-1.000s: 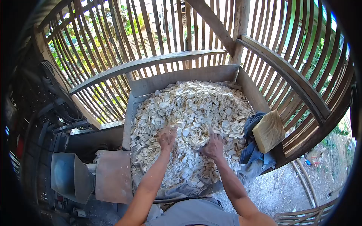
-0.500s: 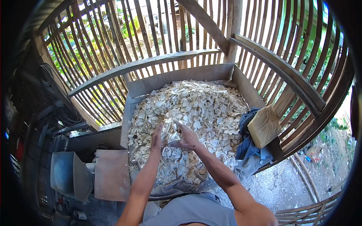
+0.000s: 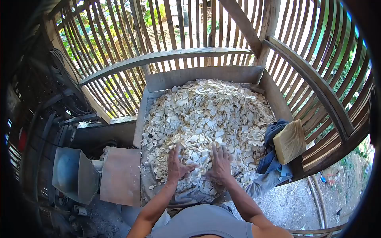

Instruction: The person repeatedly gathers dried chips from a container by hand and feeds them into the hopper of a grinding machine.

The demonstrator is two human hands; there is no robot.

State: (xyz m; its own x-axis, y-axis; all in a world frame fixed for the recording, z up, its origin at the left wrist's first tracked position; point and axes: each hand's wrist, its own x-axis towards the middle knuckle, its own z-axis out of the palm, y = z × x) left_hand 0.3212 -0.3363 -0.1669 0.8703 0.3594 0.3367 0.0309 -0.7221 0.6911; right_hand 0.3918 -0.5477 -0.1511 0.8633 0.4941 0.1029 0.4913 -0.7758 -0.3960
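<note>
A large heap of pale, dry chips (image 3: 214,107) fills a wooden bin (image 3: 202,74). On the near part of the heap lies my left hand (image 3: 177,166), fingers apart and pointing away from me, thumb turned inward. My right hand (image 3: 220,163) is a little to the right, its spread fingers against the chips. Between the two palms are loose chips, and neither hand is closed round any. Grey cloth (image 3: 190,198) lines the bin's near edge, close below the wrists.
A yellowish block (image 3: 290,142) rests by dark blue cloth (image 3: 271,152) on the bin's right edge. At the left are a metal hopper (image 3: 75,174) and a reddish-brown panel (image 3: 121,175). Wooden slats (image 3: 198,35) enclose the far side.
Half a second ago my hands were close together with chips between them; now they are apart and lower on the heap, fingers spread. The view has shifted slightly.
</note>
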